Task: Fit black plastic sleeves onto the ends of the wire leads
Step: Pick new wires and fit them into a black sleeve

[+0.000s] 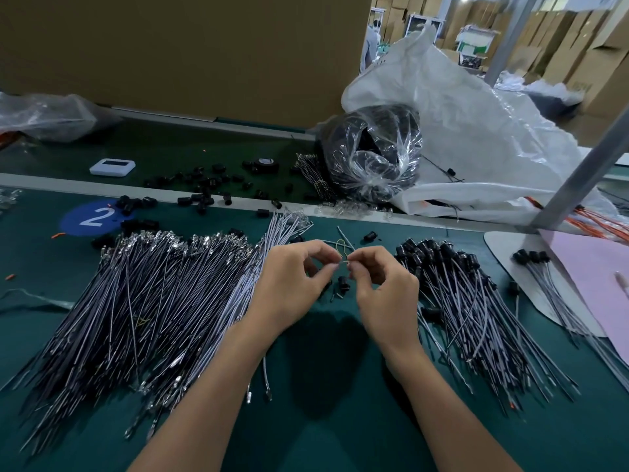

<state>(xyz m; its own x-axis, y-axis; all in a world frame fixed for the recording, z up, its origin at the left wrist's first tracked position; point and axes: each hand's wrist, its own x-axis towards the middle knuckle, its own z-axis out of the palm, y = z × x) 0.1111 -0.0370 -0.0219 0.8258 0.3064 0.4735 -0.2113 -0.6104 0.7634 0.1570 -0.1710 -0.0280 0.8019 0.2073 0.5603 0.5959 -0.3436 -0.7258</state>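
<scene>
Landmark: the blue disc (93, 216) printed "2" is taken as the reference; it lies on the green bench mat (323, 420).
Left hand (289, 284): it is held well to the right of the disc and nearer the camera, with thumb and forefinger pinched on the wire lead (343, 263).
Right hand (381, 287): it is held farther right of the disc than the left hand, with its fingertips closed on the same lead, meeting those of the left hand.
Wire lead: a short, thin stretch is seen between the two sets of fingertips; the rest is hidden.
Black sleeve (342, 282): one is laid on the mat under the hands, right of the disc.
Unsleeved leads (153, 301): a fanned pile is spread just below and right of the disc, up to the left wrist.
Sleeved leads (459, 301): a second pile is laid beyond the right hand, far right of the disc.
Loose sleeves (204, 190): these are scattered just above and right of the disc.
Clear bag (371, 155): it is filled with dark parts and set up and far right of the disc.
</scene>
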